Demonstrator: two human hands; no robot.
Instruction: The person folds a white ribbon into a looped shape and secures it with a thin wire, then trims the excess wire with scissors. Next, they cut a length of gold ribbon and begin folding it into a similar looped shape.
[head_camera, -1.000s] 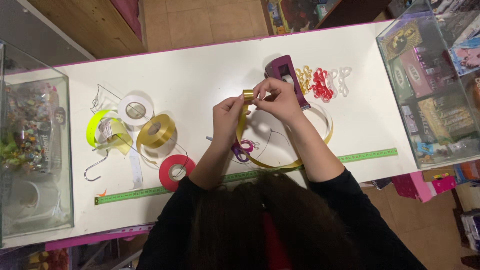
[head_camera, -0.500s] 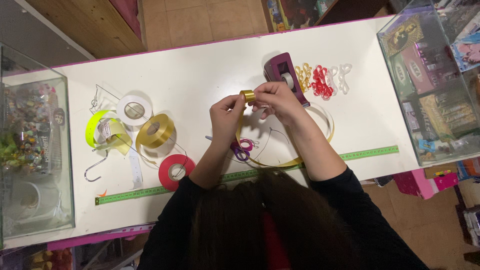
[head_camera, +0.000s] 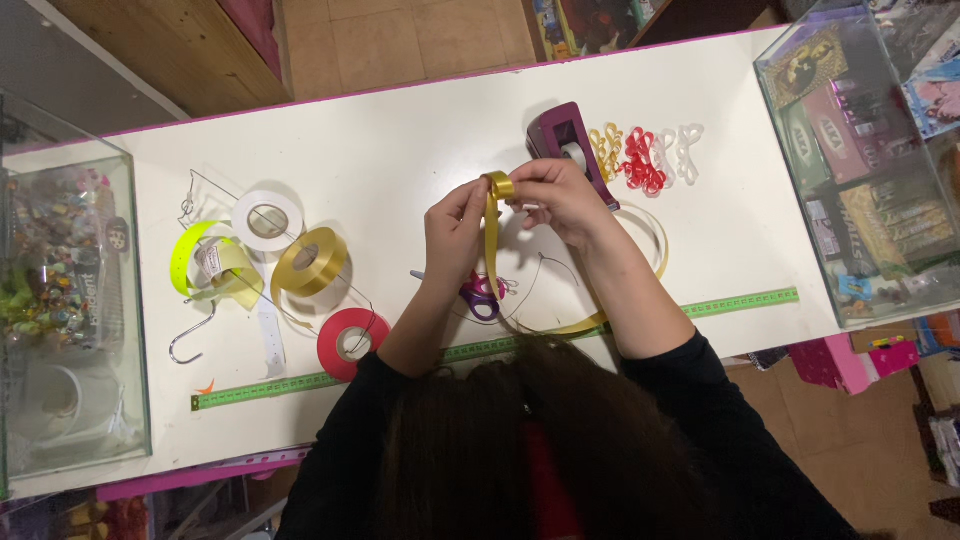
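head view: left hand (head_camera: 455, 222) and right hand (head_camera: 560, 195) each pinch a gold ribbon (head_camera: 492, 235) just in front of the purple tape dispenser (head_camera: 570, 145); one loop folded, long tail unfolded; finished bows (head_camera: 645, 155) beside the dispenser.

A white table (head_camera: 400, 130) (pink-edged) stands on a tiled floor (head_camera: 400, 40), glass cases (head_camera: 60, 330) at both ends.
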